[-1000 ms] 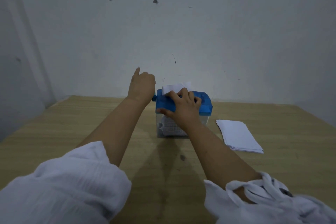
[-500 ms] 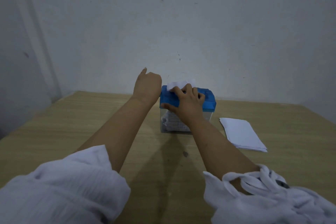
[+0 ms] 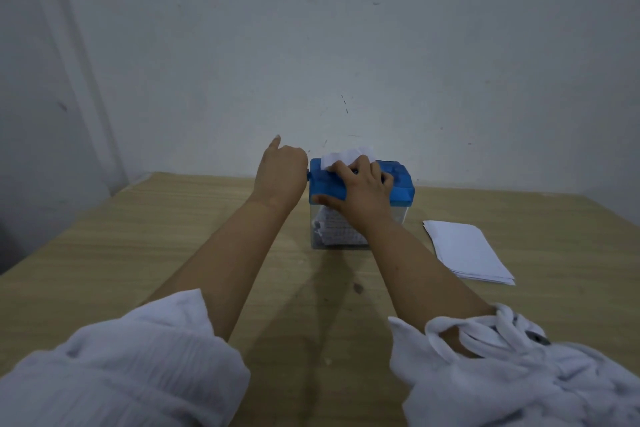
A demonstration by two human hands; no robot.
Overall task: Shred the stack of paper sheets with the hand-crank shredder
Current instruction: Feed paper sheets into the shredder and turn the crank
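The hand-crank shredder (image 3: 398, 189) has a blue top and a clear bin (image 3: 332, 236) holding white shreds; it stands at the far middle of the wooden table (image 3: 173, 236). A white sheet (image 3: 346, 156) sticks up a little from its slot. My right hand (image 3: 360, 191) lies over the blue top, fingers curled round it, thumb on the front edge. My left hand (image 3: 282, 173) is curled at the shredder's left side where the crank sits; the crank itself is hidden behind the hand. The stack of paper sheets (image 3: 464, 253) lies flat to the right of the shredder.
A pale wall (image 3: 346, 62) rises right behind the table's far edge, and a second wall closes the left side. My white sleeves (image 3: 121, 367) fill the bottom of the view.
The sheet stands lower in the slot than a second ago. My left hand has shifted slightly at the crank side; my right hand keeps its hold on the top.
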